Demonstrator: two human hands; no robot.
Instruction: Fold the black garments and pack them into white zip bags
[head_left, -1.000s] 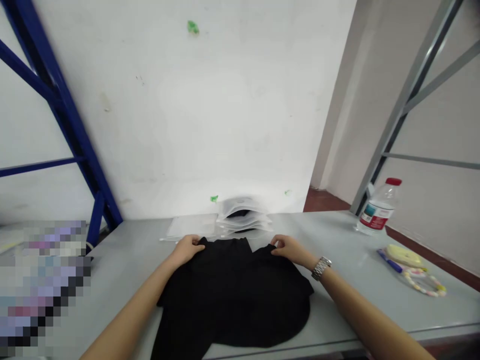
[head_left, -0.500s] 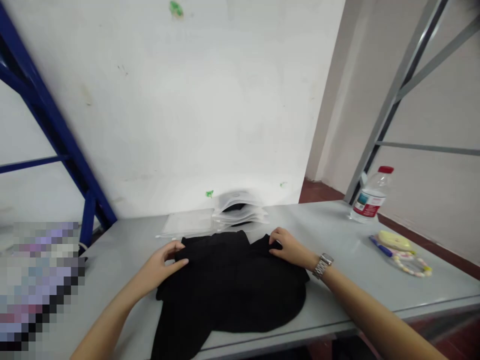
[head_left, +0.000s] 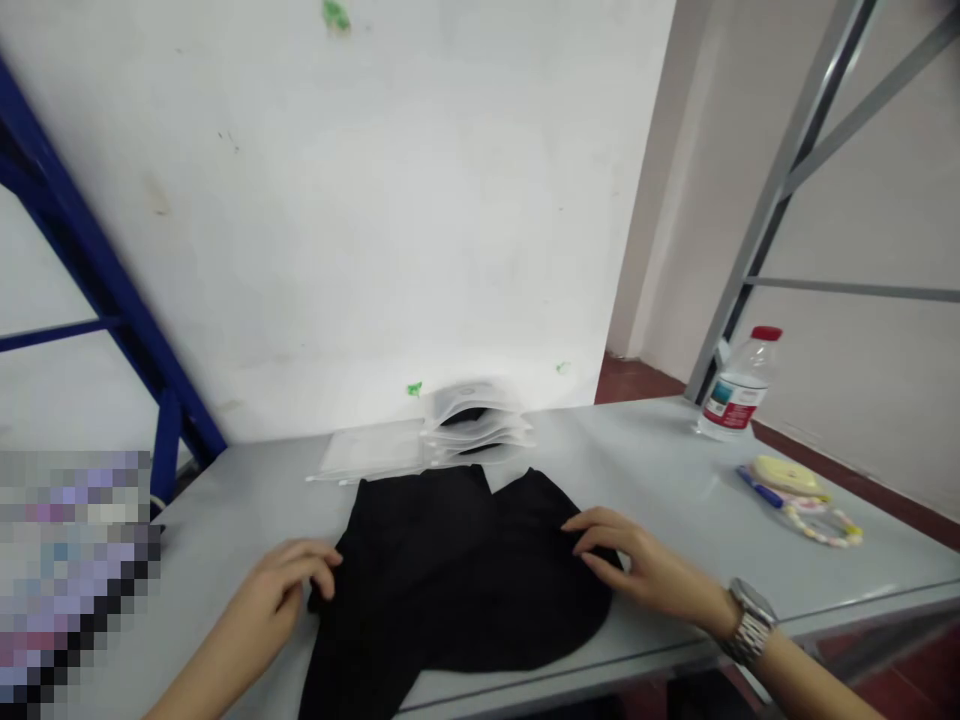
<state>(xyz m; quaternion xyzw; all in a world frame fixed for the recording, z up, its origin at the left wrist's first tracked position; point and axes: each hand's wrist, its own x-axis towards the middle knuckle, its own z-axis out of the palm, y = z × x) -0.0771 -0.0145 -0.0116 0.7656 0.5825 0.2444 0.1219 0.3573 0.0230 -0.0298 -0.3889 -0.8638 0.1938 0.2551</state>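
Observation:
A black garment (head_left: 457,570) lies spread on the grey table, with a V-shaped notch in its far edge. One part of it reaches over the near table edge at the left. My left hand (head_left: 281,590) is at its left edge, fingers curled round the cloth, the thumb partly hidden. On the opposite side my right hand (head_left: 645,565), wearing a metal-band watch (head_left: 750,622) on its wrist, rests fingertips on the cloth with the fingers apart. Just beyond the garment are a stack of frosted plastic bags (head_left: 480,425) with dark contents and flat zip bags (head_left: 375,448).
A water bottle (head_left: 739,385) with a red cap stands at the far right. Nearer lie a yellow case (head_left: 789,474), a blue pen (head_left: 761,488) and a bead bracelet (head_left: 825,530). A white wall (head_left: 420,200) closes the back; a pixelated area covers the left edge.
Both hands have slid from the garment's far corners toward me and outward, along its left and right edges. The garment's far right corner now lies free. The view has shifted slightly.

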